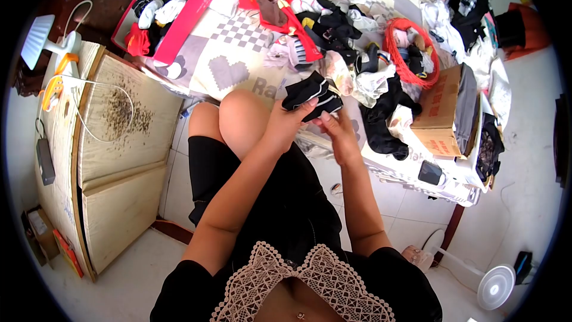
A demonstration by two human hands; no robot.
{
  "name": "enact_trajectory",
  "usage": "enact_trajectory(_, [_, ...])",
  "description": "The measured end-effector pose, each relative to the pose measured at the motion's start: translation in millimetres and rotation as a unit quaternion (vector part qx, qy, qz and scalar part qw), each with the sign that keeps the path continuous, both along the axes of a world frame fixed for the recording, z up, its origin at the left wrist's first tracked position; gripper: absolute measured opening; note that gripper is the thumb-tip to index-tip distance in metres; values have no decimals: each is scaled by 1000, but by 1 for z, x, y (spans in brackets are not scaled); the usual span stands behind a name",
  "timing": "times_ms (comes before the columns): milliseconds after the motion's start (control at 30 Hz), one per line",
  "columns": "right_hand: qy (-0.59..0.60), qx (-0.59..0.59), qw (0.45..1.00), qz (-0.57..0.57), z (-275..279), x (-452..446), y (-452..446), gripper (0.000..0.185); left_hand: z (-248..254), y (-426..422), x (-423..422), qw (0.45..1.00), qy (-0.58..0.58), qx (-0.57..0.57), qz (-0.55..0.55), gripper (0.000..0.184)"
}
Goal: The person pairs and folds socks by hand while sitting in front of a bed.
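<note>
Above my knees, a black sock (311, 92) with white stripes is held between my two hands. It looks folded, and whether it is one sock or a pair I cannot tell. My left hand (288, 118) grips its lower left side, the thumb lying across the fabric. Pinching the lower right edge is my right hand (337, 131), with its fingers partly hidden behind the cloth. Just beyond, a pile of mixed socks (333, 27) lies on the bed, with a long black garment (381, 122) to its right.
A pink-red box (193, 21) holding rolled socks stands at the back left. A red basket (388, 45) and a cardboard box (438, 110) sit on the bed's right. A phone (430, 173) lies near its edge. The wooden cabinet (125, 173) is at left, a white fan (496, 286) at lower right.
</note>
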State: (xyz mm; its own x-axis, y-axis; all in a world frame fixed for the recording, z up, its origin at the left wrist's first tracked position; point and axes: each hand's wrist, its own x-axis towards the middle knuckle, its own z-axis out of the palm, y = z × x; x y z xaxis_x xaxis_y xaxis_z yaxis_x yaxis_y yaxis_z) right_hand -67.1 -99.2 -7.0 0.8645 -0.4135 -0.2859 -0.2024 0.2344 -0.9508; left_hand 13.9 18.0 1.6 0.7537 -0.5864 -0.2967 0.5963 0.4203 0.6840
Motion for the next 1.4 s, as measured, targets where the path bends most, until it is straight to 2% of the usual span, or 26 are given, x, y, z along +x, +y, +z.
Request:
enact_trajectory(33, [10, 29, 999, 18, -3, -1, 6, 47, -1, 0, 0, 1000, 0, 0, -1, 22])
enact_trajectory(67, [29, 30, 998, 36, -4, -2, 10, 35, -3, 2, 0, 997, -53, 44, -25, 22])
enact_trajectory(100, [30, 31, 998, 36, -7, -1, 12, 35, -6, 2, -1, 989, -106, 89, -47, 21])
enact_trajectory(133, [-8, 55, 998, 20, -10, 0, 12, 33, -8, -3, -3, 977, -195, 79, 29, 21])
enact_trajectory(167, [-46, 79, 996, 5, -12, 2, 13, 31, -10, -2, -1, 977, -196, 80, 30, 21])
enact_trajectory(200, [-72, 118, 990, -4, -1, 6, 18, 29, -5, 1, 2, 913, -362, 174, 63, 21])
enact_trajectory(233, [-72, 118, 990, -4, -2, 8, 16, 29, 1, 3, 4, 812, -513, 262, 93, 20])
enact_trajectory(267, [-108, 172, 979, -29, -5, 9, 14, 26, 8, 5, 4, 779, -547, 290, 100, 25])
enact_trajectory(300, [-143, 225, 962, -54, -4, 12, 14, 24, 9, 5, 3, 778, -548, 290, 101, 25])
enact_trajectory(367, [-129, 216, 965, -75, 0, 14, 12, 21, 9, 5, 0, 776, -562, 276, 73, 30])
enact_trajectory(400, [-87, 182, 976, -85, -1, 15, 10, 21, 14, 3, -4, 801, -535, 262, 57, 30])
enact_trajectory(433, [-46, 147, 984, -94, -2, 16, 9, 20, 16, 4, -5, 801, -535, 262, 57, 30])
enact_trajectory(500, [-50, 112, 987, -103, -2, 16, 10, 19, 17, 5, -5, 859, -473, 191, 33, 30])
enact_trajectory(567, [-23, -10, 993, -119, -2, 16, 10, 17, 14, 4, -3, 880, -431, 200, 23, 26])
enact_trajectory(600, [-31, -14, 992, -123, 0, 17, 12, 16, 12, 3, -3, 898, -387, 209, 13, 23])
enact_trajectory(767, [-9, -75, 993, -90, -6, 14, 17, 21, 5, -2, -5, 879, -399, 255, 51, 16])
enact_trajectory(833, [-45, 6, 996, -82, -12, 12, 17, 29, 4, -2, -5, 874, -399, 270, 65, 16])
enact_trajectory(900, [-36, 22, 996, -83, -10, 10, 16, 34, 3, -1, -1, 824, -448, 332, 105, 18])
enact_trajectory(967, [-28, 38, 995, -84, -2, 11, 18, 39, 3, 0, 1, 823, -450, 331, 103, 19])
enact_trajectory(1033, [-61, -55, 996, -37, 8, 14, 20, 40, 7, 1, 1, 823, -451, 330, 99, 20])
enact_trajectory(1100, [-61, -98, 993, -33, 8, 15, 18, 39, 13, 1, 1, 859, -405, 301, 91, 19])
enact_trajectory(1233, [-26, -195, 980, -36, 2, 14, 18, 34, 1, 2, 3, 853, -403, 320, 82, 18])
enact_trajectory(1267, [-26, -195, 980, -36, 1, 14, 17, 34, -1, 1, 3, 871, -385, 294, 78, 17])
enact_trajectory(1300, [-20, -146, 988, -56, 0, 14, 17, 31, 0, 1, 4, 888, -367, 266, 74, 17])
enact_trajectory(1367, [-13, -96, 992, -76, 0, 15, 15, 28, 2, 4, 7, 891, -384, 237, 41, 16])
enact_trajectory(1400, [23, -2, 996, -90, 1, 14, 11, 27, 4, 5, 8, 893, -400, 207, 8, 16])
